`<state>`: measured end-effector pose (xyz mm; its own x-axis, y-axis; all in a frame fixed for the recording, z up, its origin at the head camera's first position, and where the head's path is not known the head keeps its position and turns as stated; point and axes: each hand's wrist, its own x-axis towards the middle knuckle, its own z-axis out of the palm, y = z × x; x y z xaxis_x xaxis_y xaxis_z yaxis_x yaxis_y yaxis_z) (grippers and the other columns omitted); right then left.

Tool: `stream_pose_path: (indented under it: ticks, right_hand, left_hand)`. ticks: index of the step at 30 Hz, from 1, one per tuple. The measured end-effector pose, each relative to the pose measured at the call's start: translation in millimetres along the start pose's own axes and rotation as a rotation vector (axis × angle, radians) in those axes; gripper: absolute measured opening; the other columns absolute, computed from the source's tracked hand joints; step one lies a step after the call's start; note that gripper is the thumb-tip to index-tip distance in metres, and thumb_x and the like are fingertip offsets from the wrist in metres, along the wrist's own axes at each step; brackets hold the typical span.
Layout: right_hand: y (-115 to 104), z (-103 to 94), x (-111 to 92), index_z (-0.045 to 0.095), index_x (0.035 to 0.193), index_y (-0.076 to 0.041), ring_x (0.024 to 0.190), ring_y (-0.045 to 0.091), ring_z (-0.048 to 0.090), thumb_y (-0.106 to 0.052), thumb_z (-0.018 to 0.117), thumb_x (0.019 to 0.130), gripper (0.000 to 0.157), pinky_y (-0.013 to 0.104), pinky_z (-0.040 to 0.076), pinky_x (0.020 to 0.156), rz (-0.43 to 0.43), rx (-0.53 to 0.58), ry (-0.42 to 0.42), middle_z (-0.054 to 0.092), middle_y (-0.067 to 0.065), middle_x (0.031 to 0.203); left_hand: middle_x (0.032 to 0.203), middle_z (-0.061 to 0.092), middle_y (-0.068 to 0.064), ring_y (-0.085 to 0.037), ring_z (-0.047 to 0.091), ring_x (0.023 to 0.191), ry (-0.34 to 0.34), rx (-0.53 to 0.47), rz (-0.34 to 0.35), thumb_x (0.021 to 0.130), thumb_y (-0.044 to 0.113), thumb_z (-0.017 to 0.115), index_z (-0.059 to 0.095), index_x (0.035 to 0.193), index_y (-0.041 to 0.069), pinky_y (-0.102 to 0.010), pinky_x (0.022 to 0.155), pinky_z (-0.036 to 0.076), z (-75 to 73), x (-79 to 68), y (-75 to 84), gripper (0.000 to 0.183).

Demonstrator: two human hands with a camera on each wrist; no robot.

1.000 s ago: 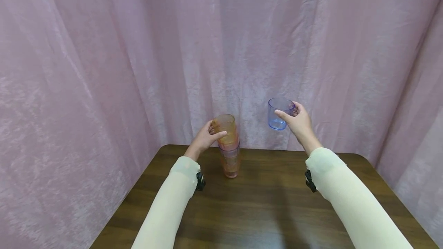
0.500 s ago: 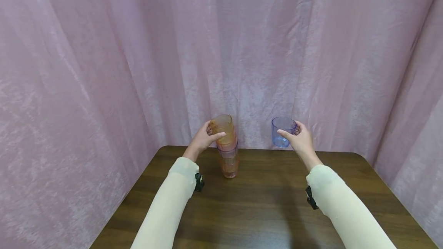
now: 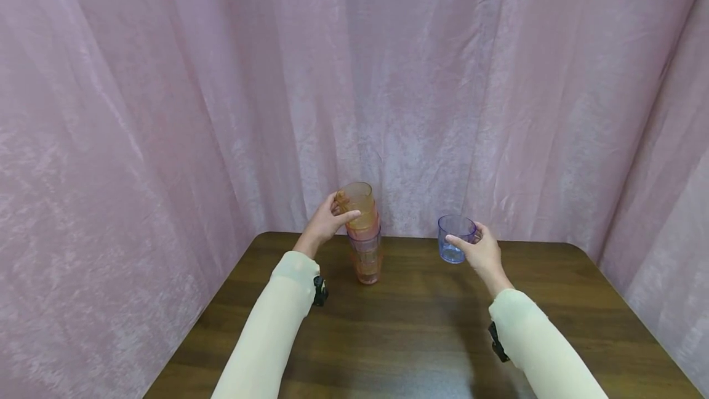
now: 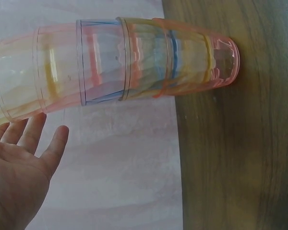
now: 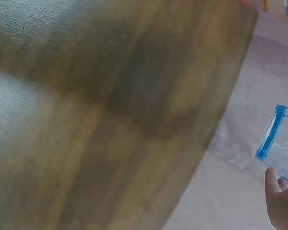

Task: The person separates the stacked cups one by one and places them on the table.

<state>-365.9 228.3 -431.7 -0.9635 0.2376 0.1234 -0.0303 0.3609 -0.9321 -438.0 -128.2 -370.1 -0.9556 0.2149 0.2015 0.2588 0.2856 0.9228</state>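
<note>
A tall stack of nested clear tinted cups [image 3: 367, 260] stands upright on the table, orange, purple-rimmed and pinkish below. At its top is a yellow cup [image 3: 362, 202], which my left hand [image 3: 322, 225] holds with the thumb in front and the fingers round the far side. The left wrist view shows the stack [image 4: 103, 62] lying sideways in the picture, with coloured bands showing through. My right hand [image 3: 483, 256] grips a blue cup [image 3: 450, 250] by its side, upright and low over the far part of the table. Only part of that cup [image 5: 283, 143] shows in the right wrist view.
The brown wooden table [image 3: 410, 325] has rounded far corners. A pink curtain [image 3: 415, 79] hangs right behind its far edge and along both sides. The stack stands near that edge, a short way left of the blue cup.
My right hand has come down with the blue cup, from well above the table's far edge to low over the surface, drifting slightly right. My left hand stays on the stack.
</note>
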Motion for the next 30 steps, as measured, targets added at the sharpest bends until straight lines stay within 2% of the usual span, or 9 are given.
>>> stream_pose_path:
  ticks: [9,13,17,24,30]
  right_hand:
    - [30,9.4,-11,0.011,0.156,0.002,0.141,0.046,0.029,-0.045,0.077,0.085,0.108,0.054,0.03,0.114,0.043,0.028,-0.046,0.026,0.03,0.156]
    - [43,11.2,-14,0.011,0.156,0.001,0.141,0.048,0.026,-0.047,0.079,0.083,0.111,0.056,0.028,0.114,0.055,0.034,-0.066,0.023,0.03,0.157]
    - [51,11.4,-17,0.01,0.156,0.003,0.142,0.049,0.024,-0.048,0.079,0.081,0.114,0.057,0.026,0.115,0.071,0.017,-0.081,0.02,0.03,0.157]
    - [61,11.8,-21,0.008,0.155,0.004,0.141,0.049,0.024,-0.047,0.078,0.083,0.113,0.06,0.027,0.113,0.077,-0.001,-0.13,0.021,0.031,0.156]
    - [71,14.6,-24,0.007,0.154,0.004,0.138,0.05,0.027,-0.042,0.079,0.084,0.111,0.062,0.029,0.111,0.085,-0.017,-0.167,0.024,0.033,0.153]
  left_hand:
    - [0.154,0.04,-0.014,-0.031,0.038,0.141,-0.035,-0.045,-0.032,0.087,0.033,0.078,0.027,0.155,0.011,-0.046,0.114,0.033,-3.0,1.8,3.2,0.088]
    - [0.154,0.038,-0.016,-0.033,0.037,0.141,-0.062,-0.043,-0.052,0.09,0.026,0.076,0.025,0.155,0.007,-0.045,0.114,0.034,-4.5,-7.2,18.9,0.085]
    - [0.153,0.039,-0.019,-0.034,0.038,0.14,-0.069,-0.028,-0.043,0.092,0.021,0.074,0.025,0.155,0.003,-0.045,0.112,0.036,-4.3,-17.9,33.5,0.082]
    - [0.156,0.036,-0.013,-0.032,0.035,0.142,-0.036,-0.039,-0.03,0.088,0.034,0.078,0.025,0.156,0.013,-0.047,0.115,0.031,-2.6,-0.4,2.0,0.089]
    - [0.153,0.041,-0.012,-0.03,0.04,0.139,-0.008,-0.023,-0.009,0.087,0.036,0.078,0.03,0.154,0.013,-0.047,0.113,0.034,0.1,-1.9,-0.1,0.086]
